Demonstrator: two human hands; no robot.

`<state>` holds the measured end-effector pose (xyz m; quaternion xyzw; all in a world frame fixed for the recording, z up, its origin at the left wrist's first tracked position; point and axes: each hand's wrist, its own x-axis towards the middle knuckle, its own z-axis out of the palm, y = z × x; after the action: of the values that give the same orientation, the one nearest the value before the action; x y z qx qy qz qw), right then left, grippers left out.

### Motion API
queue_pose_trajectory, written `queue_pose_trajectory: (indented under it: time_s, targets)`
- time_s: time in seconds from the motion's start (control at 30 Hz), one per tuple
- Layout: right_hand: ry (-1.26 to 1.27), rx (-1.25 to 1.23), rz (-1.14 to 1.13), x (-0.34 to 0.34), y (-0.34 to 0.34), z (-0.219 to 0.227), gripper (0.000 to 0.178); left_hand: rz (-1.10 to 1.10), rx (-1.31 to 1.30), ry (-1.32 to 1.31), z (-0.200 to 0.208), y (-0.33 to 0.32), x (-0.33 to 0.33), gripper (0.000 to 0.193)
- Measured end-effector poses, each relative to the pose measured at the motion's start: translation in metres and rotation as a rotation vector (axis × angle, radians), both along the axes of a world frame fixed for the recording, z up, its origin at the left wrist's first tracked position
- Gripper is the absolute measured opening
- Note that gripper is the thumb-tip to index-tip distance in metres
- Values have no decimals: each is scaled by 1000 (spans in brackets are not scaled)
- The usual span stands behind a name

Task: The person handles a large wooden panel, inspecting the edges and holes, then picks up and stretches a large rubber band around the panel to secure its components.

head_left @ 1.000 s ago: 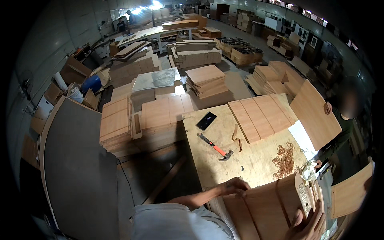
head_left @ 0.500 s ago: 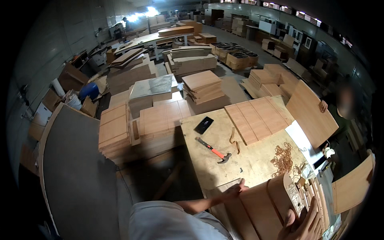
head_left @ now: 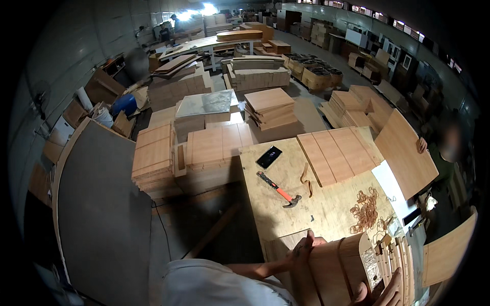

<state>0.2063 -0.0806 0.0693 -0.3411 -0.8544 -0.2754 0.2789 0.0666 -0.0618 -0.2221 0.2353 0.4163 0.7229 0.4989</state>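
Observation:
A light-brown wooden piece [head_left: 326,265] with dark grooves across it lies at the near right of the worktable. Its end shows pale, rough inner material. My left hand [head_left: 302,249] is closed at its far left edge, thumb up. At the opposite end, my right hand [head_left: 386,295] has its thumb against the piece and its fingers stretched along the side; the lower picture edge cuts it off. Ahead on the table lie a claw hammer [head_left: 279,190] with an orange and black handle, a black phone [head_left: 269,157], a brown strip [head_left: 306,180] and tangled brown rubber bands [head_left: 365,210].
A grooved panel [head_left: 338,155] rests on the worktable [head_left: 260,214]. Narrow wooden strips [head_left: 403,260] stand beside my right hand. Across the table, a person holds a large board [head_left: 407,154]. Stacked panels [head_left: 153,155] stand left, past a grey board [head_left: 102,204].
The view has shifted slightly, moving the table rightward in the picture. My left hand has come further over the wooden piece's edge. My right hand sits lower in the picture.

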Motion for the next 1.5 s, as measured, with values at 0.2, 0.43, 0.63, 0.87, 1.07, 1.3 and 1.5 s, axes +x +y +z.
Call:
queue_pose_trajectory:
  time_s: [0.2, 0.43, 0.63, 0.87, 1.07, 1.3, 1.5]
  targets:
    - [-2, -20, -4, -3, 3, 2, 53, 48, -43, -6, 40, -3, -2, 95]
    - [2, -15, -14, -3, 2, 3, 52, 116, -99, -115, 50, -2, 1, 94]
    - [52, -19, -48, -3, 8, -1, 53, 37, 2, -211, 72, 2, -3, 91]
    - [101, 48, -157, -2, 26, -11, 53, -100, -53, -14, 58, 19, -27, 87]
    - [191, 94, -111, -6, 36, -14, 52, -265, 14, -214, -23, 40, -29, 89]
    - [195, 191, -122, -5, 40, -17, 53, -296, 50, -21, 50, 12, -27, 85]
    - [192, 255, -98, -5, 36, -18, 54, -236, 84, 75, 66, 7, -25, 82]
